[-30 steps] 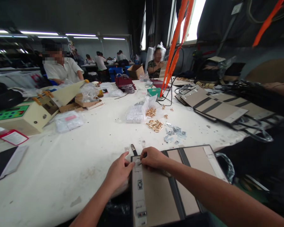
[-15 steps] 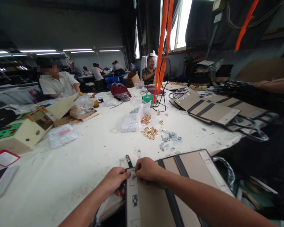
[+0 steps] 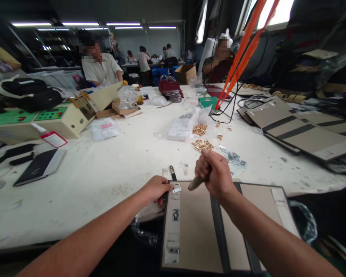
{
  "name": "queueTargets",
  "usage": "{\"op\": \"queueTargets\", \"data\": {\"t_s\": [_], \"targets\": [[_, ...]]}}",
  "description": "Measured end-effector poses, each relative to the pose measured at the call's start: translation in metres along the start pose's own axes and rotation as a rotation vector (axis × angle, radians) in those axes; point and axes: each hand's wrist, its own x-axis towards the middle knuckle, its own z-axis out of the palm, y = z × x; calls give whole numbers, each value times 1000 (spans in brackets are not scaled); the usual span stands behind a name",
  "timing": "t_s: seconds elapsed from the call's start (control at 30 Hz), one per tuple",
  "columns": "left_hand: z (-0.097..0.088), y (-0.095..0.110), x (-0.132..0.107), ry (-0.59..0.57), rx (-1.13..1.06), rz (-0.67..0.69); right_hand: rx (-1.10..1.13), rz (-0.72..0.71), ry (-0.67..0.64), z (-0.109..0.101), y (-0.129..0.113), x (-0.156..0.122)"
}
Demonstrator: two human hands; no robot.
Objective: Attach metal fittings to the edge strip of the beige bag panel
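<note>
A flat tan bag panel [image 3: 196,231] with dark bands and edging lies at the table's front edge. My left hand [image 3: 157,188] is closed on its upper left corner, the thumb touching a small silver metal plate [image 3: 177,190] there. My right hand [image 3: 217,171] is in a fist above the panel, around a stubby tool with a worn, tan-grey rounded end [image 3: 195,183]; its other end is hidden. Another metal fitting [image 3: 175,214] sits lower on the panel's pale strip. A dark strap with a metal tip [image 3: 172,172] sticks out past the top edge.
Gold-coloured fittings [image 3: 202,145] and flat silver plates [image 3: 233,157] lie in piles beyond my right hand. Stacked bag panels [image 3: 300,127] stand at right, a cream machine [image 3: 60,125] at left. Orange strips [image 3: 242,50] hang over the table. Co-workers sit beyond.
My right hand has left the panel's corner and now holds the tool above the panel. The silver plate at the corner is now uncovered. The view has swung left.
</note>
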Motion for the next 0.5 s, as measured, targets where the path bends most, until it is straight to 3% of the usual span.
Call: {"op": "queueTargets", "data": {"t_s": [0.1,0.23,0.43,0.5], "targets": [[2,-1,-1,11,-8,-2,23,-81,-12,12,14,1],[4,-2,-2,22,-20,-10,-90,-11,-49,19,43,6],[4,-4,-1,20,-44,-5,-128,-70,-175,24,33,11],[4,-4,-1,14,-52,-9,-202,-30,-195,28,37,12]]}}
